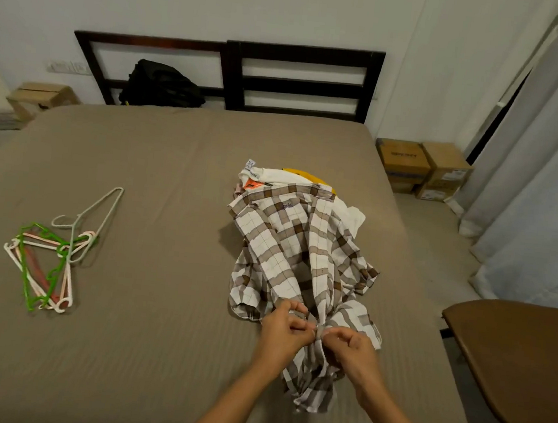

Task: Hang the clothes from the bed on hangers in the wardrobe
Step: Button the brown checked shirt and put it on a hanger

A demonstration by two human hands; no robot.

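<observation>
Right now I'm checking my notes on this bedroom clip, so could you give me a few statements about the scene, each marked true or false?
1. The left-hand grip and right-hand grip both pinch the brown-and-white checked shirt. True.
2. The heap of coloured plastic hangers lies right of that shirt. False: it lies to the shirt's left on the taupe-sheeted bed.
3. A black fabric backpack leans against the dark wooden headboard. True.
4. The shirt already hangs on a hanger. False: it lies on the bed with no hanger in it.

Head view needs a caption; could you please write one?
Left hand and right hand pinch the shirt on the bed.
</observation>
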